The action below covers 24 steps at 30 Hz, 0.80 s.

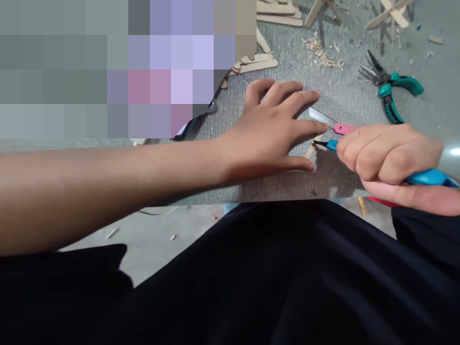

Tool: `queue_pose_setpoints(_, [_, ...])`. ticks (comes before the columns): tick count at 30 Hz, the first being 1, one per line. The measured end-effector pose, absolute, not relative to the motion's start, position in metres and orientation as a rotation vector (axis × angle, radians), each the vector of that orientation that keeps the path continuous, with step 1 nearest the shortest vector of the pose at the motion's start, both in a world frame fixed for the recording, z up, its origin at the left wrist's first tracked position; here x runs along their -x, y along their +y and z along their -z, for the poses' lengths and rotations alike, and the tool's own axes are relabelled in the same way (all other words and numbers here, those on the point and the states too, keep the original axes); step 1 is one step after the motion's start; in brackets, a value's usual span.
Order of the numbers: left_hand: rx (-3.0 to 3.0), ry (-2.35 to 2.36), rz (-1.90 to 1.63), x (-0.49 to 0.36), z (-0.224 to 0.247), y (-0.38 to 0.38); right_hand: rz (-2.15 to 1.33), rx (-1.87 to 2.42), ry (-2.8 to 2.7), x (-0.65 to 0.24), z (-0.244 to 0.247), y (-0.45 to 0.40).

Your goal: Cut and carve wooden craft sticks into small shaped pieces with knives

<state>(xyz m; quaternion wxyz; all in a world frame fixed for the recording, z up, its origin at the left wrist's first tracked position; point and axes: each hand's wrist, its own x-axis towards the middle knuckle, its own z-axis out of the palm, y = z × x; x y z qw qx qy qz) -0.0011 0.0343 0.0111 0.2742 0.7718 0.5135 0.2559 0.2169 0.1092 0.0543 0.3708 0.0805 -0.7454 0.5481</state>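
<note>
My left hand [273, 124] lies palm down on the grey table with its fingers spread. Between its thumb and index finger is a short piece of wooden craft stick [310, 151]; whether the fingertips press on it I cannot tell. My right hand [390, 153] is closed around a blue-handled tool [429, 177] with a narrow, dark pointed tip. That tip meets the stick piece. Just beyond, a pink-handled folding razor [345, 128] lies with its blade out, pointing left near my left index finger; its handle end is hidden by my right hand.
Pliers [386, 85] with green and black handles lie open past my right hand. Wood shavings [321, 51], piled craft sticks [278, 12] and crossed stick pieces [393, 12] are farther back. The table's near edge runs above my lap. The upper left is blurred out.
</note>
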Motion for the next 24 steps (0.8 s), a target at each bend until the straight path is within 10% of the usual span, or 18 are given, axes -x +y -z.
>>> queue_pose_setpoints(24, [-2.502,1.549,-0.622,-0.001,-0.016,0.002,-1.411,0.641,-1.436,-0.243,-0.101,0.118])
